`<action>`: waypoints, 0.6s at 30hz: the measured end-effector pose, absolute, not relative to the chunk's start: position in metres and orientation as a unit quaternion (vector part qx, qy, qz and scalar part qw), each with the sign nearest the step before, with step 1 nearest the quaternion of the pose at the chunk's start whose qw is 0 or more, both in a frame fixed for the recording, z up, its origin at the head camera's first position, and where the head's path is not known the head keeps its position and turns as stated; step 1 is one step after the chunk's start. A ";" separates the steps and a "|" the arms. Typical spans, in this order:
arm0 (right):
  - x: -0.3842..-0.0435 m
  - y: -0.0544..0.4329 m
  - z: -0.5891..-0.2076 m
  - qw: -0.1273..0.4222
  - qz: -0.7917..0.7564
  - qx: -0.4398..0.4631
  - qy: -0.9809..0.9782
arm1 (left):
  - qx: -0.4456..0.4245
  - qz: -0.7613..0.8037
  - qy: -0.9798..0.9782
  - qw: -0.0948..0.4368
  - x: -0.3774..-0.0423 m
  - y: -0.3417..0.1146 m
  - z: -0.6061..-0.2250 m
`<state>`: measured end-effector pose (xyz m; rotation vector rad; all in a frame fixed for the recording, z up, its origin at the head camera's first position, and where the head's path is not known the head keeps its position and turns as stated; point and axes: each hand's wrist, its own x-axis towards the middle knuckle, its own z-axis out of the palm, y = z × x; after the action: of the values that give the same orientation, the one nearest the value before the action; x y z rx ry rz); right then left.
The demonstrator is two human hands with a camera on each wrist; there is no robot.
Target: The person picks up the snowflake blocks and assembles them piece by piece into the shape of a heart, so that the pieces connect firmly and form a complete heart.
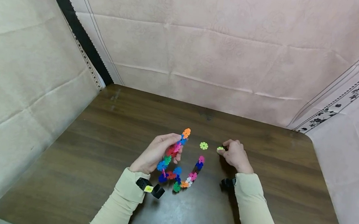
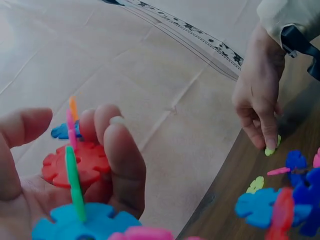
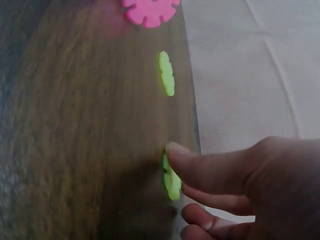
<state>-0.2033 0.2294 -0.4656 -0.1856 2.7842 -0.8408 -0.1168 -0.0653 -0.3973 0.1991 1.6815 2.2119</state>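
Note:
My left hand (image 1: 156, 153) holds a long chain of notched plastic discs (image 1: 172, 150) near its upper end, where an orange disc (image 1: 186, 133) sticks out past the fingers. Red, green and blue discs follow in the chain, which bends into a U shape and ends in a pink disc (image 1: 201, 159). To the right, my right hand (image 1: 236, 155) pinches a yellow-green disc (image 3: 172, 184) between thumb and fingers, low over the table. In the right wrist view the thumb covers part of that disc.
Another yellow-green disc (image 1: 203, 145) lies on the brown wooden table (image 1: 97, 169) between the hands. Pale cloth walls (image 1: 203, 57) rise behind the table and at both sides. Each wrist wears a black camera strap (image 1: 143, 184).

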 end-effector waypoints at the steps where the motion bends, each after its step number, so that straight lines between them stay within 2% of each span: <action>1: -0.204 0.229 -0.466 0.112 -0.282 -0.061 0.951 | 0.067 0.781 0.595 0.177 -0.117 -0.065 -0.397; 14: -0.208 0.234 -0.466 0.158 -0.260 -0.063 0.951 | 0.062 0.747 0.640 0.170 -0.115 -0.062 -0.396; 18: -0.207 0.234 -0.466 0.149 -0.290 -0.072 0.943 | 0.063 0.726 0.666 0.157 -0.112 -0.059 -0.395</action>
<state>-0.2070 0.2335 -0.4659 -0.2057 2.7098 -0.8332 -0.1120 -0.0588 -0.3945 0.1801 1.9074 2.0788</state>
